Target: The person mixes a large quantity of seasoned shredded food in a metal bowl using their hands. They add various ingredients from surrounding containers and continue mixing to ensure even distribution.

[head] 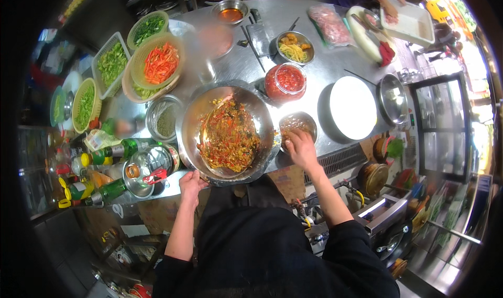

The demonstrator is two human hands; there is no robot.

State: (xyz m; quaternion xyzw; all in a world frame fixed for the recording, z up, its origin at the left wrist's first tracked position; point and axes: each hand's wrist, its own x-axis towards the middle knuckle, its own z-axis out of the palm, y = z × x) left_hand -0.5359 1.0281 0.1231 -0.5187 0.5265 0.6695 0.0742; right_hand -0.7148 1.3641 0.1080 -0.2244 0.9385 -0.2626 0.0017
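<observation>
Before me stands a large stainless steel bowl (271, 113) with a chopped, oily red and brown mixture (230, 137) in it. My left hand (191, 188) has its fingers curled at the near left rim of this bowl. To the right is a small metal bowl (313, 122) with wet brownish contents. Into it reaches my right hand (300, 148), palm down; its fingertips are partly hidden, and whether they pinch anything does not show. Just beyond sits a clear jar of chopped red chili (290, 79), its top uncovered. A white plate (353, 107) lies farther right.
Baskets of shredded carrot (162, 63) and cut greens (111, 64) crowd the left. Bottles (112, 191) and a metal bowl with red-handled scissors (155, 177) stand near left. Far right, another person's hand (389, 9) reaches into a white tub (416, 26). A bag of meat (329, 24) lies behind.
</observation>
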